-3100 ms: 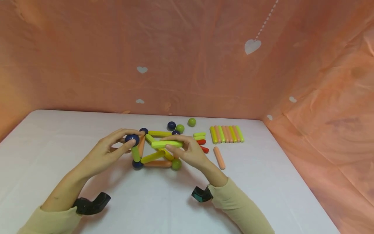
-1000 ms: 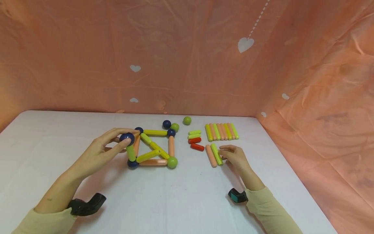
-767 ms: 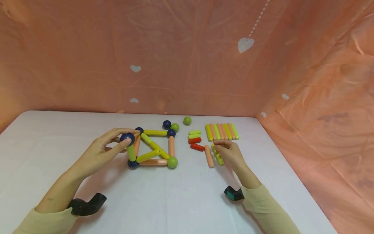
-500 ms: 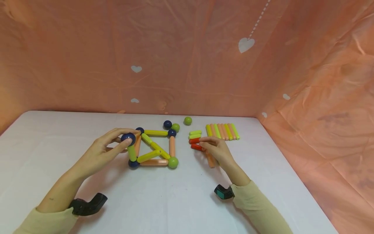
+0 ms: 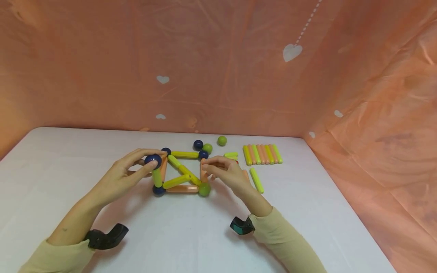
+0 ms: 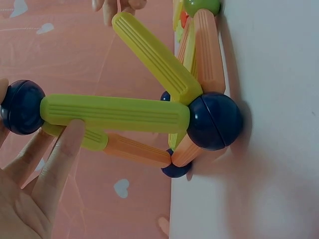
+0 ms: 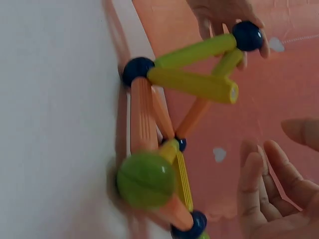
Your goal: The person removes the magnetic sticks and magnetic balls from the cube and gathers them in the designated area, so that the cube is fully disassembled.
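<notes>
My left hand pinches a navy ball between thumb and fingers. That ball tops a light green magnetic stick, which rises from a navy ball at the frame's near left corner. From the same corner a yellow stick slants up with its far end free. Below lies a four-sided frame of sticks with a yellow-green diagonal; a green ball forms its near right corner. My right hand hovers by the frame's right orange stick, thumb and fingers apart around nothing.
Behind the frame sit a loose navy ball and two green balls, one being. Short sticks lie partly hidden behind my right hand. Farther right are a row of several sticks and a single light green stick.
The light green stick that my right hand held has been laid down beside the loose orange stick. My right hand then came back left, empty. My left hand keeps its hold.
</notes>
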The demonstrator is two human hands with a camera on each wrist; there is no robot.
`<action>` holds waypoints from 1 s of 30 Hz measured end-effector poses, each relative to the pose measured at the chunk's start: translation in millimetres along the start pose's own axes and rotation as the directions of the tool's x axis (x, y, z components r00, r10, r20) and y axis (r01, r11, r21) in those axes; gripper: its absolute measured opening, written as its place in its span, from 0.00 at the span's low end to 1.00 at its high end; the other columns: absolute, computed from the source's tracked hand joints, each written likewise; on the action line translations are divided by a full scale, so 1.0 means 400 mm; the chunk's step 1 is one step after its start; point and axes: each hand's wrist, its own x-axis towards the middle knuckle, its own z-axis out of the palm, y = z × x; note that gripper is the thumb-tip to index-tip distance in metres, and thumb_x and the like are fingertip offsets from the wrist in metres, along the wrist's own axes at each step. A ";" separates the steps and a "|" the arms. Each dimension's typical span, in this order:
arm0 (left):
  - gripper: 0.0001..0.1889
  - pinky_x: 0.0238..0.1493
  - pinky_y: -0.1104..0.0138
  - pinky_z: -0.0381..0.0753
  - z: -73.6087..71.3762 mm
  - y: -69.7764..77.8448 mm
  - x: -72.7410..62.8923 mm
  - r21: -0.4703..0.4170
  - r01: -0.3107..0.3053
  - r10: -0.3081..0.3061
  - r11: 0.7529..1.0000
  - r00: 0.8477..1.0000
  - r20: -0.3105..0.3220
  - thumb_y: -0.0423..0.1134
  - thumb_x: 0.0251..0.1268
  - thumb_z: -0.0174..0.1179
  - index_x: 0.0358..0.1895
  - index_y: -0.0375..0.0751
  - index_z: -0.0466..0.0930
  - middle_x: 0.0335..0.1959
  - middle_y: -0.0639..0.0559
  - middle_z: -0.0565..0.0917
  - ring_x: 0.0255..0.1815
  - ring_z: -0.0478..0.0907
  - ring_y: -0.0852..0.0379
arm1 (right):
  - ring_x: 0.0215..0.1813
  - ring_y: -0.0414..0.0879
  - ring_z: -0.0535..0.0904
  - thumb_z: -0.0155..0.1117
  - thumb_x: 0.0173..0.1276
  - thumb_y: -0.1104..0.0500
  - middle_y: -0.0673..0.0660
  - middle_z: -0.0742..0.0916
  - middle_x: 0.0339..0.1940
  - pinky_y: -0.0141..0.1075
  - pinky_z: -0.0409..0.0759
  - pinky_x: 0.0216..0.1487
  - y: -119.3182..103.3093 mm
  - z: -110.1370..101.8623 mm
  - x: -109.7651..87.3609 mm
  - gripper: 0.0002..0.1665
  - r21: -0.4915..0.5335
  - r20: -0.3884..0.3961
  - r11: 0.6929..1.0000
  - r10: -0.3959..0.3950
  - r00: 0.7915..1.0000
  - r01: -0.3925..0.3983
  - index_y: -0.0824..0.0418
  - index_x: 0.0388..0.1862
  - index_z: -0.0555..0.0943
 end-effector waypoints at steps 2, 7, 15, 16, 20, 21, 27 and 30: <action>0.18 0.45 0.65 0.81 0.001 0.001 0.000 -0.004 0.000 0.000 1.000 1.000 0.000 0.48 0.73 0.51 0.63 0.57 0.73 0.59 0.56 0.75 0.49 0.76 0.59 | 0.40 0.45 0.81 0.64 0.67 0.58 0.56 0.86 0.43 0.35 0.80 0.44 -0.003 0.016 0.004 0.17 -0.013 0.039 1.000 0.022 0.999 -0.021 0.65 0.52 0.80; 0.19 0.48 0.56 0.80 0.002 0.004 -0.001 -0.017 0.010 -0.010 1.000 1.000 0.007 0.49 0.73 0.50 0.64 0.56 0.72 0.60 0.55 0.74 0.51 0.75 0.54 | 0.43 0.49 0.84 0.64 0.66 0.57 0.57 0.86 0.47 0.36 0.82 0.46 0.002 0.051 0.016 0.20 -0.049 0.155 0.999 0.029 0.988 -0.021 0.64 0.55 0.80; 0.18 0.47 0.61 0.81 0.004 0.007 -0.004 -0.024 0.000 0.000 1.000 1.000 0.004 0.48 0.74 0.50 0.63 0.55 0.72 0.61 0.54 0.74 0.50 0.75 0.56 | 0.37 0.41 0.81 0.64 0.66 0.59 0.58 0.85 0.49 0.32 0.81 0.44 0.009 0.092 0.031 0.18 -0.103 0.244 0.993 -0.035 0.969 0.062 0.65 0.53 0.81; 0.18 0.47 0.62 0.81 0.005 0.007 -0.004 -0.027 -0.001 0.001 1.000 1.000 0.005 0.48 0.74 0.50 0.63 0.54 0.72 0.61 0.54 0.74 0.50 0.75 0.56 | 0.37 0.39 0.80 0.64 0.66 0.58 0.58 0.86 0.48 0.30 0.79 0.43 0.009 0.093 0.031 0.17 -0.124 0.239 0.990 -0.038 0.970 0.070 0.64 0.52 0.82; 0.18 0.46 0.65 0.81 0.005 0.008 -0.004 -0.030 -0.010 0.010 0.999 1.000 0.002 0.47 0.74 0.50 0.63 0.54 0.73 0.60 0.52 0.74 0.49 0.75 0.56 | 0.35 0.35 0.76 0.64 0.66 0.59 0.58 0.87 0.43 0.25 0.75 0.38 0.014 0.093 0.034 0.15 -0.159 0.221 0.984 -0.048 0.974 0.085 0.63 0.49 0.84; 0.18 0.46 0.64 0.81 0.005 0.008 -0.004 -0.026 -0.011 0.011 1.000 1.000 0.001 0.48 0.74 0.50 0.63 0.54 0.73 0.60 0.52 0.74 0.49 0.75 0.56 | 0.35 0.35 0.76 0.64 0.66 0.60 0.59 0.87 0.43 0.25 0.74 0.38 0.017 0.092 0.034 0.14 -0.162 0.220 0.983 -0.051 0.974 0.088 0.64 0.49 0.84; 0.18 0.47 0.56 0.80 0.007 0.005 -0.005 -0.008 0.001 -0.001 1.000 1.000 -0.005 0.48 0.74 0.50 0.63 0.53 0.73 0.59 0.54 0.75 0.50 0.76 0.51 | 0.36 0.36 0.78 0.60 0.69 0.63 0.61 0.87 0.41 0.26 0.76 0.37 0.037 0.077 0.031 0.13 -0.165 0.195 0.986 0.010 0.981 0.022 0.66 0.49 0.83; 0.18 0.47 0.56 0.79 0.005 0.005 -0.005 -0.004 0.009 -0.009 1.000 1.000 -0.008 0.49 0.73 0.50 0.63 0.55 0.72 0.59 0.53 0.75 0.50 0.76 0.52 | 0.36 0.39 0.82 0.60 0.69 0.61 0.61 0.87 0.39 0.29 0.80 0.40 0.046 0.066 0.027 0.14 -0.140 0.166 0.990 0.026 0.986 -0.002 0.65 0.50 0.82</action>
